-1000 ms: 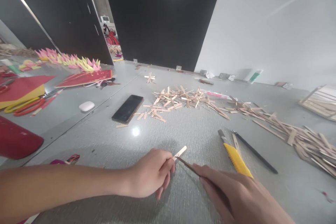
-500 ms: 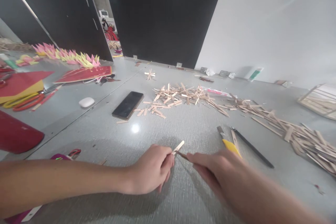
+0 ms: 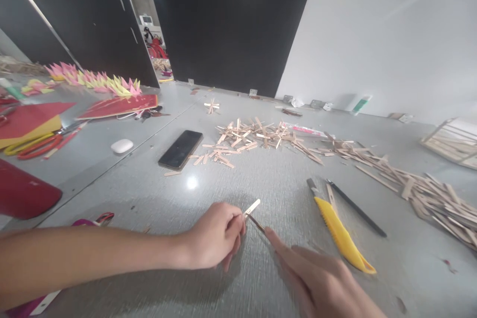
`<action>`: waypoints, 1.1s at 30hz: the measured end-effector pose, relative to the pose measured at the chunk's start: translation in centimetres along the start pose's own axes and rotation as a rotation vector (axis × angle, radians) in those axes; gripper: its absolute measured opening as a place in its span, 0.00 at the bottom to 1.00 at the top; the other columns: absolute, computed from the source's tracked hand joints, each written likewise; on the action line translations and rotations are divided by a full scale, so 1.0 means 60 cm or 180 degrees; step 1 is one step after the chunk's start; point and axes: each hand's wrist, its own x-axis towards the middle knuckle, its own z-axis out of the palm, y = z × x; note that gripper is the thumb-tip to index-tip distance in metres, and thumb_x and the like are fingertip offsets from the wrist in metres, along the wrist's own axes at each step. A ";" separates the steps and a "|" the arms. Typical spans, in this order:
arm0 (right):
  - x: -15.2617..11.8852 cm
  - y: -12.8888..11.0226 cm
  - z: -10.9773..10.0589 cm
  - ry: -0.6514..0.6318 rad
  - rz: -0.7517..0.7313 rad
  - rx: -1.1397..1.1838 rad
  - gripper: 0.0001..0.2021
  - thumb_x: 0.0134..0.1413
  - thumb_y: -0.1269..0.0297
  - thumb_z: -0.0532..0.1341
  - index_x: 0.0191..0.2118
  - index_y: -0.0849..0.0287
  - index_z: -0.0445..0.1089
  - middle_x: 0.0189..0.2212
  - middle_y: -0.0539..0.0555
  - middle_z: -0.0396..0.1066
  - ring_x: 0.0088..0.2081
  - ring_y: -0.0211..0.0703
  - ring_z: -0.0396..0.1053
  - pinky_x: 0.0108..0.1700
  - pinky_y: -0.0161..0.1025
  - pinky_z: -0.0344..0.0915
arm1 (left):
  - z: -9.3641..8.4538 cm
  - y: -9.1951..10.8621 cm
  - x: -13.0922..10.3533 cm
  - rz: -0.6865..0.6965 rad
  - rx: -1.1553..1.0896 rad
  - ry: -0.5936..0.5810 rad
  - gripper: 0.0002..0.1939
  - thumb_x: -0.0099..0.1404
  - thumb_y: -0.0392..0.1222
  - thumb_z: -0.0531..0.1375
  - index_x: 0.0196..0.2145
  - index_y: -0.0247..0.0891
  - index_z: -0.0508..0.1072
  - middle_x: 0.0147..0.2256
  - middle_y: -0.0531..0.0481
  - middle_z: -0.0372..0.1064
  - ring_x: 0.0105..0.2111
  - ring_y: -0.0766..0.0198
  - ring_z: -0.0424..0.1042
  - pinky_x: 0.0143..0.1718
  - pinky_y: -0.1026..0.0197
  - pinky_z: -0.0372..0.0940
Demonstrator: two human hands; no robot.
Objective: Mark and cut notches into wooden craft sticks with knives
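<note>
My left hand [image 3: 218,236] is closed, pinching a short pale wooden craft stick [image 3: 254,205] whose free end points up and to the right. My right hand [image 3: 316,273] is wrapped round a slim tool [image 3: 257,223] with its index finger stretched along it. The tool's dark narrow tip meets the stick beside my left fingertips. I cannot tell exactly what kind of tool it is, since my palm covers most of it. To the right of my right hand lie a yellow-handled cutter [image 3: 341,231] and a dark slender rod [image 3: 357,208].
Loose craft sticks [image 3: 257,134] lie scattered beyond my hands, near a phone [image 3: 181,150]. A larger pile of wooden strips [image 3: 439,203] spreads along the right. At left are a white case [image 3: 122,146], scissors [image 3: 37,143] and a red cylinder [image 3: 28,191].
My right hand has drawn down and back toward me, uncovering the yellow cutter's handle and more of the slim tool. My left hand has barely moved and still grips the stick.
</note>
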 end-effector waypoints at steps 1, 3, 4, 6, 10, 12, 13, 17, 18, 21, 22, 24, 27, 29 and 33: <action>-0.015 0.004 0.015 -0.0069 0.0017 0.0081 0.26 0.65 0.76 0.52 0.64 0.55 0.72 0.22 0.50 0.73 0.19 0.38 0.71 0.24 0.31 0.71 | 0.000 0.001 0.000 -0.0036 -0.0021 0.0014 0.17 0.77 0.46 0.49 0.29 0.40 0.62 0.17 0.59 0.60 0.11 0.69 0.62 0.08 0.72 0.52; -0.038 0.014 0.041 -0.0184 0.0021 0.0204 0.28 0.66 0.77 0.49 0.69 0.59 0.65 0.24 0.50 0.73 0.20 0.37 0.72 0.26 0.30 0.72 | 0.001 0.003 -0.001 -0.0099 -0.0058 0.0030 0.18 0.77 0.45 0.48 0.29 0.40 0.62 0.17 0.59 0.60 0.12 0.70 0.62 0.08 0.72 0.53; -0.045 0.019 0.051 -0.0215 0.0024 0.0220 0.29 0.67 0.77 0.49 0.71 0.60 0.62 0.25 0.51 0.73 0.21 0.36 0.72 0.27 0.30 0.72 | 0.001 0.004 -0.001 -0.0126 -0.0073 0.0032 0.18 0.77 0.45 0.48 0.29 0.40 0.62 0.18 0.59 0.60 0.12 0.70 0.62 0.08 0.73 0.54; -0.055 0.025 0.064 -0.0244 0.0027 0.0186 0.29 0.67 0.77 0.50 0.72 0.61 0.58 0.26 0.51 0.73 0.22 0.36 0.73 0.28 0.30 0.72 | 0.001 0.005 0.000 -0.0161 -0.0089 0.0033 0.18 0.78 0.43 0.47 0.29 0.40 0.62 0.18 0.59 0.60 0.12 0.70 0.63 0.08 0.73 0.54; -0.056 0.023 0.065 -0.0333 -0.0040 0.0052 0.28 0.69 0.75 0.50 0.72 0.62 0.58 0.27 0.51 0.74 0.23 0.36 0.73 0.27 0.29 0.70 | -0.001 0.003 0.003 -0.0188 -0.0088 0.0007 0.17 0.78 0.42 0.46 0.30 0.40 0.63 0.17 0.60 0.60 0.12 0.70 0.61 0.08 0.73 0.54; -0.053 0.019 0.061 -0.0445 -0.0063 -0.0049 0.27 0.70 0.74 0.50 0.72 0.65 0.58 0.28 0.52 0.75 0.23 0.37 0.73 0.25 0.30 0.69 | -0.001 0.002 0.004 -0.0206 -0.0070 -0.0008 0.17 0.78 0.42 0.45 0.30 0.40 0.62 0.17 0.60 0.59 0.12 0.70 0.61 0.08 0.73 0.54; -0.051 0.017 0.060 -0.0517 -0.0083 -0.0116 0.27 0.70 0.74 0.50 0.72 0.67 0.58 0.28 0.52 0.75 0.23 0.37 0.73 0.25 0.30 0.68 | -0.001 0.002 0.005 -0.0210 -0.0052 -0.0014 0.17 0.78 0.42 0.44 0.30 0.40 0.62 0.17 0.60 0.59 0.12 0.70 0.61 0.08 0.73 0.55; -0.045 0.015 0.051 -0.0643 -0.0324 -0.0361 0.29 0.65 0.77 0.49 0.71 0.71 0.58 0.25 0.51 0.73 0.20 0.39 0.71 0.21 0.34 0.65 | -0.002 0.001 0.007 -0.0156 0.0115 -0.0054 0.17 0.78 0.43 0.42 0.31 0.41 0.61 0.18 0.60 0.59 0.13 0.69 0.61 0.09 0.70 0.57; -0.042 0.013 0.045 -0.0660 -0.0387 -0.0383 0.30 0.63 0.79 0.49 0.70 0.72 0.58 0.24 0.51 0.73 0.20 0.39 0.70 0.21 0.34 0.64 | -0.003 0.001 0.007 -0.0120 0.0189 -0.0077 0.17 0.78 0.43 0.41 0.32 0.41 0.60 0.19 0.60 0.59 0.13 0.68 0.62 0.10 0.69 0.57; -0.022 0.002 0.006 -0.0807 -0.0307 -0.0376 0.33 0.58 0.81 0.50 0.70 0.68 0.61 0.27 0.53 0.75 0.22 0.40 0.72 0.21 0.34 0.65 | -0.012 0.005 0.004 0.0112 0.0546 -0.0148 0.17 0.78 0.43 0.41 0.31 0.42 0.60 0.18 0.59 0.58 0.14 0.67 0.61 0.14 0.67 0.55; -0.012 -0.004 -0.011 -0.0843 -0.0202 -0.0368 0.34 0.57 0.81 0.52 0.69 0.62 0.63 0.28 0.54 0.76 0.22 0.40 0.73 0.22 0.33 0.66 | -0.016 0.007 0.002 0.0234 0.0715 -0.0173 0.16 0.77 0.42 0.44 0.30 0.41 0.60 0.18 0.59 0.57 0.16 0.67 0.60 0.16 0.66 0.54; 0.010 -0.016 -0.045 -0.0867 -0.0029 -0.0357 0.32 0.57 0.79 0.56 0.66 0.52 0.69 0.29 0.54 0.78 0.23 0.42 0.74 0.22 0.34 0.67 | -0.024 0.013 -0.001 0.0472 0.1068 -0.0208 0.16 0.74 0.39 0.51 0.26 0.41 0.60 0.19 0.58 0.55 0.18 0.68 0.56 0.21 0.63 0.50; 0.037 -0.028 -0.074 -0.0863 0.0070 -0.0312 0.25 0.59 0.77 0.57 0.56 0.47 0.77 0.25 0.52 0.77 0.21 0.44 0.73 0.21 0.36 0.66 | -0.032 0.021 -0.005 0.0628 0.1419 -0.0255 0.17 0.72 0.36 0.54 0.23 0.41 0.58 0.18 0.58 0.54 0.18 0.67 0.52 0.22 0.60 0.46; 0.048 -0.030 -0.072 -0.0753 0.0119 -0.0291 0.21 0.61 0.76 0.56 0.51 0.49 0.79 0.22 0.51 0.75 0.20 0.43 0.73 0.22 0.36 0.66 | -0.035 0.024 -0.004 0.0581 0.1446 -0.0404 0.18 0.73 0.37 0.53 0.24 0.42 0.58 0.17 0.59 0.53 0.16 0.68 0.53 0.21 0.61 0.46; 0.046 -0.021 -0.042 -0.0668 0.0199 -0.0219 0.18 0.66 0.73 0.54 0.47 0.53 0.80 0.21 0.51 0.75 0.23 0.43 0.75 0.26 0.35 0.69 | -0.043 0.024 0.004 0.0313 0.1126 -0.0843 0.18 0.77 0.41 0.47 0.26 0.42 0.60 0.14 0.60 0.58 0.11 0.68 0.60 0.16 0.67 0.55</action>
